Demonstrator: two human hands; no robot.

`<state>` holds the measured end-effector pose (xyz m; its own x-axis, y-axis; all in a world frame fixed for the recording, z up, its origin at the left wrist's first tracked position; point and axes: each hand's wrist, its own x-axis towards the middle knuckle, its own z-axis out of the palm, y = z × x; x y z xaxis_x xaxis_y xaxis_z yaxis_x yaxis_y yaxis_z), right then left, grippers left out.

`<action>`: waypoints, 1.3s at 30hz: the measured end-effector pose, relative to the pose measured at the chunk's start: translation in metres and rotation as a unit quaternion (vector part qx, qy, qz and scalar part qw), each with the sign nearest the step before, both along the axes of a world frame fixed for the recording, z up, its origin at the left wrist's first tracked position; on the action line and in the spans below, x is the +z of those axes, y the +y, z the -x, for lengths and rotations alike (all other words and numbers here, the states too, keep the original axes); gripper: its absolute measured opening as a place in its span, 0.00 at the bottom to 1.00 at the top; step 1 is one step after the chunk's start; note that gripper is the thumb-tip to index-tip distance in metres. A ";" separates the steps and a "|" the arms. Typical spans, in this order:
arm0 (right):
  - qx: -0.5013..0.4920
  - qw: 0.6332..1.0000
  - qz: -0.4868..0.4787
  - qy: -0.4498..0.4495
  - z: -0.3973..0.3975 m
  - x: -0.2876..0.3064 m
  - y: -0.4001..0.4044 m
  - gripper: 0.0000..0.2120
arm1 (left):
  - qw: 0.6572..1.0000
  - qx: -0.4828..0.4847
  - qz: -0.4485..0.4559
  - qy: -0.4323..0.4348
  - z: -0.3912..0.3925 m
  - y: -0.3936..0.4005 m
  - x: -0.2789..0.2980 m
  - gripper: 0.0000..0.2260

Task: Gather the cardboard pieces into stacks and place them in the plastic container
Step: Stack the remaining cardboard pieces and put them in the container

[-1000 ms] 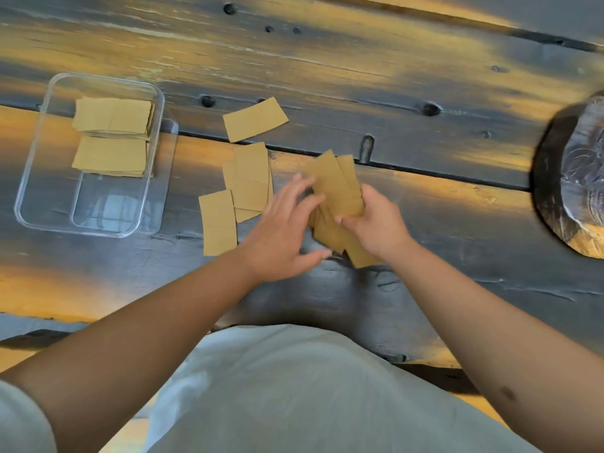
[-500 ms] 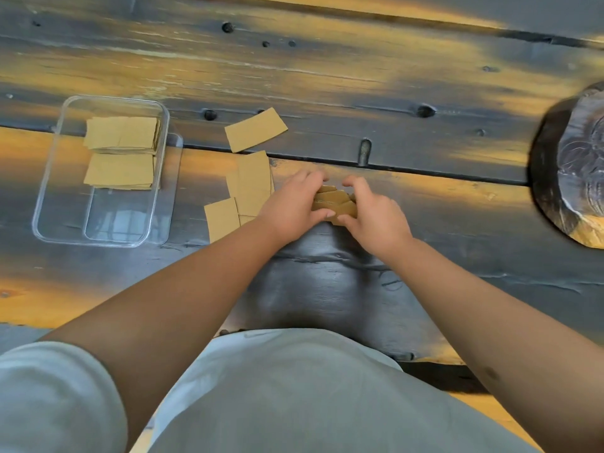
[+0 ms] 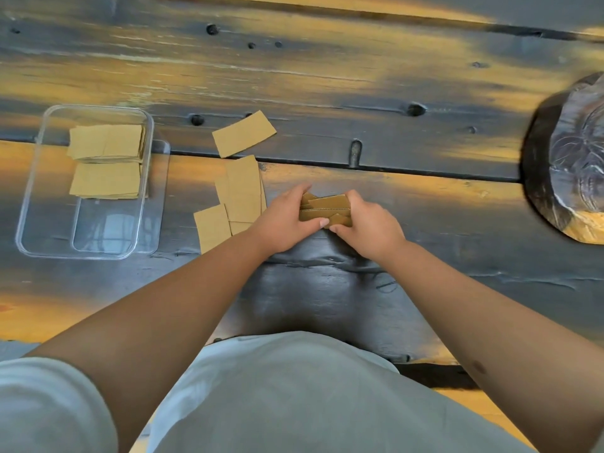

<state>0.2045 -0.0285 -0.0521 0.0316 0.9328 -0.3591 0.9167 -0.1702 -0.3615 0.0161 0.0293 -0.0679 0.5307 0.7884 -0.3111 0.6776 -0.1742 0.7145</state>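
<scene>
Cardboard pieces in an uneven bundle (image 3: pixel 325 210) sit squeezed between both hands over the dark wooden surface (image 3: pixel 327 76). The left hand (image 3: pixel 284 220) curls round the bundle's left end, its fingers (image 3: pixel 299 191) hooked over the far edge and its thumb pressed along the near edge. The right hand (image 3: pixel 369 223) grips the right end the same way, thumb tip nearly meeting the left thumb at the near side. The pieces in the bundle are not squared up; corners jut out at differing angles between the two sets of fingers.

Just left of the left hand's fingers lies a loose overlapping group of cardboard (image 3: pixel 242 191) flat on the surface, with one separate piece (image 3: pixel 211 227) nearer the person, beside the left wrist. Beyond that group, farther from the fingers, a single tilted piece (image 3: pixel 243 134) lies alone.

Well to the left of both hands stands the clear plastic container (image 3: pixel 29 191). Two cardboard stacks rest in its far half: the far stack (image 3: pixel 106 142) and the near stack (image 3: pixel 106 179), touching or nearly so. The container's near half shows only its clear floor.

Far right of the right hand's fingers, a dark round object (image 3: pixel 562 165) is cut off by the edge of view.
</scene>
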 end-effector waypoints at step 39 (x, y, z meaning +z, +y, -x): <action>0.117 0.990 -0.075 -0.013 0.001 -0.002 -0.018 0.41 | 0.999 0.002 -0.007 -0.031 0.010 -0.017 0.005 0.34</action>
<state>0.2039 -0.0464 -0.0537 -0.1853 0.9584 -0.2171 0.9337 0.1028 -0.3431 0.0065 0.0122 -0.0628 0.5459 0.7943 -0.2666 0.6329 -0.1824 0.7525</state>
